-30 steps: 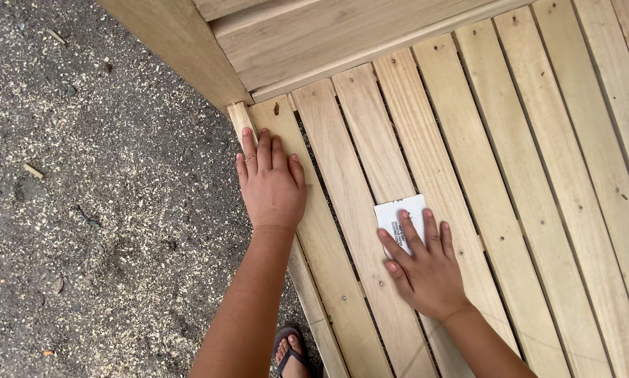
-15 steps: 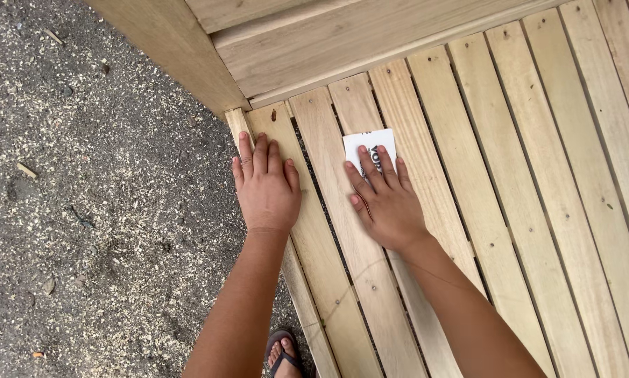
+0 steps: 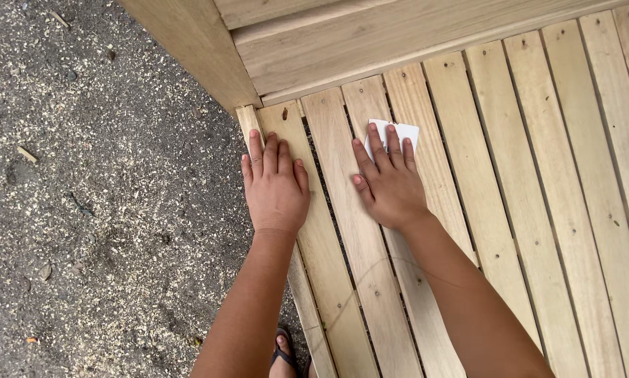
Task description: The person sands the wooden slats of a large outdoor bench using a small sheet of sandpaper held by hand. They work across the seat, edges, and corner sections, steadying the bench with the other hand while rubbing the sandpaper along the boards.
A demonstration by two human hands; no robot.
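Pressing flat, the right hand pins a white sheet, probably sandpaper, under spread fingertips; the left hand rests open on the slats, grasping nothing.

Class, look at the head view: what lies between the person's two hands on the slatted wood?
Head view: only one bare slat and dark gaps separate the left hand from the right hand.

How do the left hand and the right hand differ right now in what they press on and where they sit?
The left hand lies flat on bare wood at the slat panel's outer edge, beside the ground; the right hand sits further in, across the slats. The left hand covers nothing, while the right hand's fingers press a small white sheet onto a slat. Both are palm down, fingers pointing towards the thick beam.
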